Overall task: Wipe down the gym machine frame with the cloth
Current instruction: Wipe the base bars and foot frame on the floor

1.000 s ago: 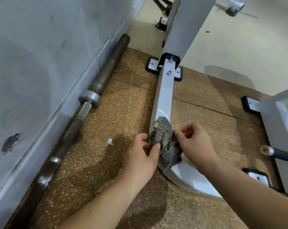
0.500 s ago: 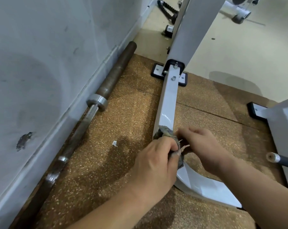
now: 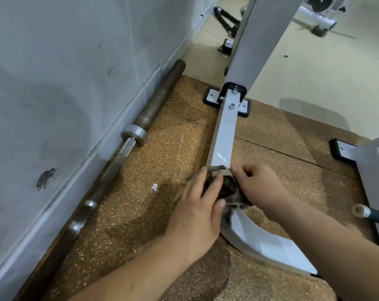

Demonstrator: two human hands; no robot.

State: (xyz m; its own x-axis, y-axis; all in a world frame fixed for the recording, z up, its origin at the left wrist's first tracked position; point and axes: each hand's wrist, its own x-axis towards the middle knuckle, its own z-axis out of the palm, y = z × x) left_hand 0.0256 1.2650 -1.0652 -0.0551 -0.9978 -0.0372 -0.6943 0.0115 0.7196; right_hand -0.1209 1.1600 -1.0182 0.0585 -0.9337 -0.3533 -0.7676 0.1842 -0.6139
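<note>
Head view looks down on the cloth (image 3: 225, 189), a dark, crumpled wad draped over the top of the white frame bar (image 3: 224, 135) and bunched between my two hands. The bar lies low over the floor, and its long axis runs straight away from me, from the cloth up to the bolted joint at the foot of the upright post (image 3: 256, 40). Behind my hands it bends into a curved plate that sweeps back toward my right.

So the stretch I judge is left to wipe lies dead ahead of my fingertips, along that axis, with a glossy patch just beyond the cloth's front edge. The next stroke should be a push forward along the bar, not across it.

My left hand (image 3: 197, 216) is on the bar's left side, fingers folded over the cloth and thumb tucked in against it. My right hand (image 3: 260, 185) is on the right side, fingers curled and pinching the cloth's other edge against the bar. Both sit level with each other, neither nearer the joint, so together they saddle the bar.

Outward from there: the black-edged foot plate (image 3: 210, 96) under the joint, the speckled brown mat (image 3: 173, 148) below everything, and a barbell (image 3: 149, 114) lying along the grey wall (image 3: 54, 83), well apart on my left.
</note>
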